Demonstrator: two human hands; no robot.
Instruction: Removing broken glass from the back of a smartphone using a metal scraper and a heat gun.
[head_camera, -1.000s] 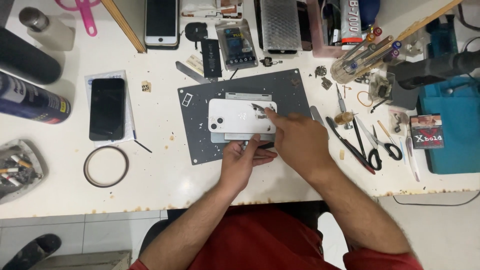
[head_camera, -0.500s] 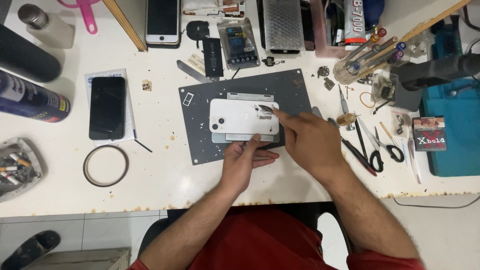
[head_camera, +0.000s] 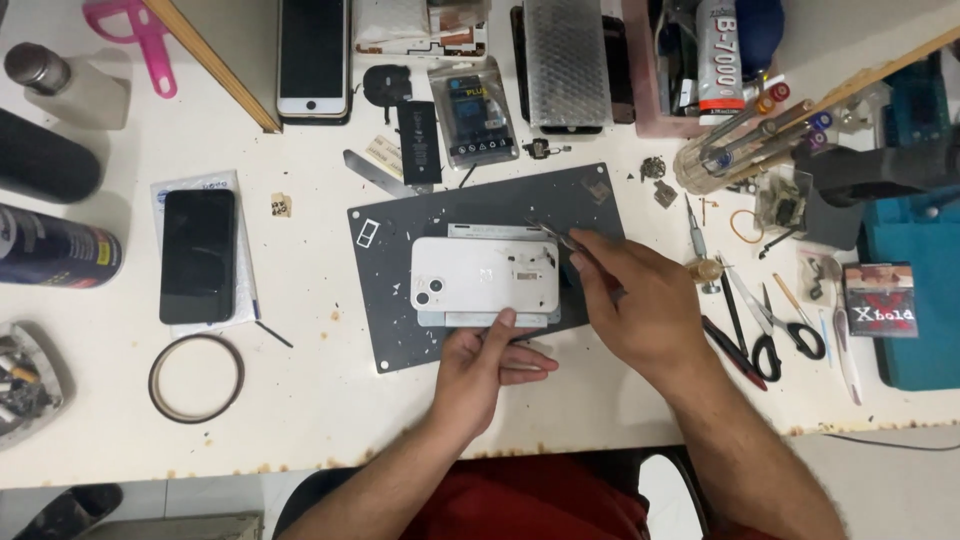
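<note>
Both forearms bare from elbow to wrist; no sleeves in view, no gloves. Left hand and right hand: no rings, watch or wristbands visible. Fingers uncovered, nails short as far as can be told. Dark hair along both forearms. Red garment covers the lap at bottom of frame, plain, no pattern or markings discernible; fabric slightly creased.
</note>
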